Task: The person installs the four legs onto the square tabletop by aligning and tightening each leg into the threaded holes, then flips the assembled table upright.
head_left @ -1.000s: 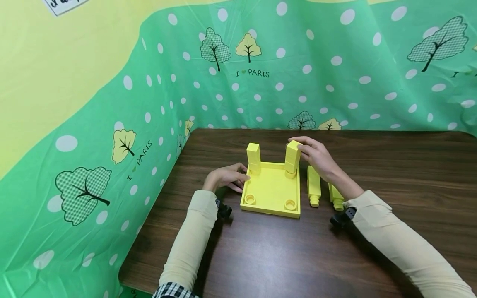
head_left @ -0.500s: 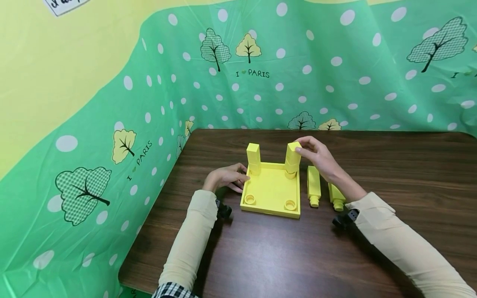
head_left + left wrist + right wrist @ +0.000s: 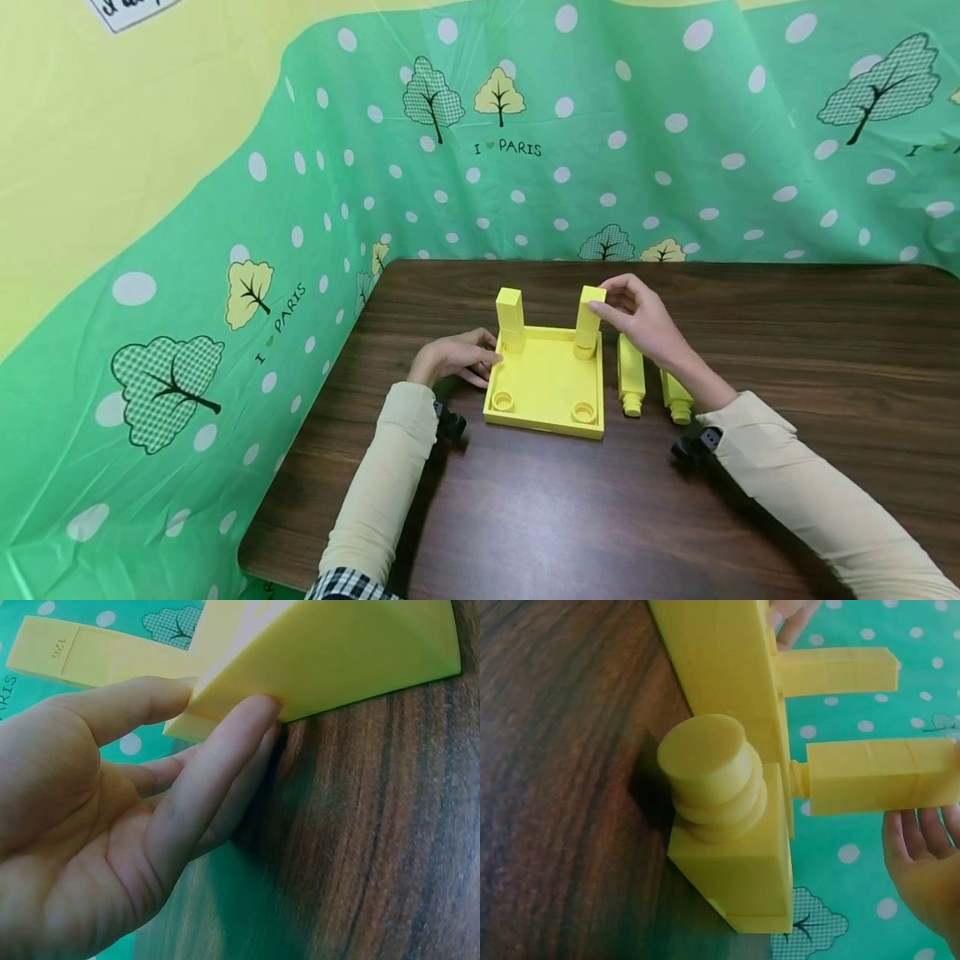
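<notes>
A yellow square panel with a raised rim lies on the table, with a round socket in each corner. One yellow block leg stands upright in its far left corner. My left hand grips the panel's left side, thumb at the rim and fingertips against the outer wall. At the far right corner my right hand holds a second leg near its top, thumb on the near face. In the right wrist view a narrow neck shows between this second leg and the panel.
Two more yellow legs lie on the table to the right of the panel, a nearer one and one partly under the right forearm. Both round ends point toward me. A green patterned cloth hangs behind the dark wooden table.
The right hand has shifted slightly right around the leg, and the leg has turned so one face now points toward me. The left hand and the panel have stayed in place.
</notes>
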Demonstrator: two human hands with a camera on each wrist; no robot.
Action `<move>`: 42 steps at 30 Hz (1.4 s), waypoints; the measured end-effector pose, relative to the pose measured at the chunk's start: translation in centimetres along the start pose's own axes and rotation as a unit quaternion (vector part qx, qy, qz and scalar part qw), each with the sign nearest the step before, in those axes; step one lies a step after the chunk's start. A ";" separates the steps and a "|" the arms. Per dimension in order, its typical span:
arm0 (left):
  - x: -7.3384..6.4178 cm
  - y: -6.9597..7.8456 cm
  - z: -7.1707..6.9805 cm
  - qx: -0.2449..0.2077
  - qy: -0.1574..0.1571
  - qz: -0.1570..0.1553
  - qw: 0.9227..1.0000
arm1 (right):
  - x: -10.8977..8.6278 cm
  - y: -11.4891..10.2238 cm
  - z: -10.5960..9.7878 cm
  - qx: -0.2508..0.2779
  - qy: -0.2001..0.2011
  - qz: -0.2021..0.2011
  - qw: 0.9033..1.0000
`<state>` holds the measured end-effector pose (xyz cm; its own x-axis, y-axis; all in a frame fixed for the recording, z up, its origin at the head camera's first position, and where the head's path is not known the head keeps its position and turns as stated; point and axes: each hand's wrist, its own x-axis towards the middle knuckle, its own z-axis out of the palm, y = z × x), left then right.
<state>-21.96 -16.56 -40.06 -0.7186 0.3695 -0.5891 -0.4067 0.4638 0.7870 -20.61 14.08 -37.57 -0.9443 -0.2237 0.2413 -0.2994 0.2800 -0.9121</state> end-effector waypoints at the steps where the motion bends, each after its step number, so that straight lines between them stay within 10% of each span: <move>1: 0.0 0.0 0.0 -0.001 0.001 0.001 1.000 | -0.1 0.0 0.1 -0.005 0.006 0.002 1.000; 22: 0.2 -0.2 -0.1 0.000 0.008 0.000 1.000 | -0.2 0.2 0.3 -0.032 0.006 -0.015 0.999; 42: 0.1 -0.1 0.0 0.000 0.004 0.005 1.000 | 0.7 0.0 0.0 0.138 -0.097 -0.025 0.985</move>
<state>-21.94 -16.60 -40.21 -0.7278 0.3676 -0.5790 -0.3991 0.4596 0.7934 -21.30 13.95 -37.36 -0.8776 -0.4122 0.2449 -0.2709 0.0048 -0.9626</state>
